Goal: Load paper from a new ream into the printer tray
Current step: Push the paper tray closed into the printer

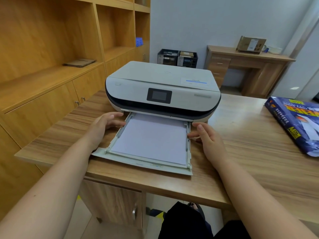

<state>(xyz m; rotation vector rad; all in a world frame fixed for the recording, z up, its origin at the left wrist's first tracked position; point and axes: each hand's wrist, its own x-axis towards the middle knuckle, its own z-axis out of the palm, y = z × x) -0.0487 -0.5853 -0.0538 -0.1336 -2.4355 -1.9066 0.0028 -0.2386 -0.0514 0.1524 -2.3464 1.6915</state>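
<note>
Tray (146, 167) pulled out, paper (151, 138) inside. Left hand (103, 125) and right hand (207, 140) flank tray sides, each grip loosely spread, fingertips touching rails.

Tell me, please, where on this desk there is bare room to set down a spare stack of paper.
Bare wood lies between the printer and the blue ream wrapper, and along the desk's near right edge. The middle is crowded: the open tray with both hands at its sides.

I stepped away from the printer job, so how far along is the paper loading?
Done: a white paper stack lies in the pulled-out tray. In hand: the left hand and right hand sit at the tray's sides. Left: sliding the tray into the printer.
</note>
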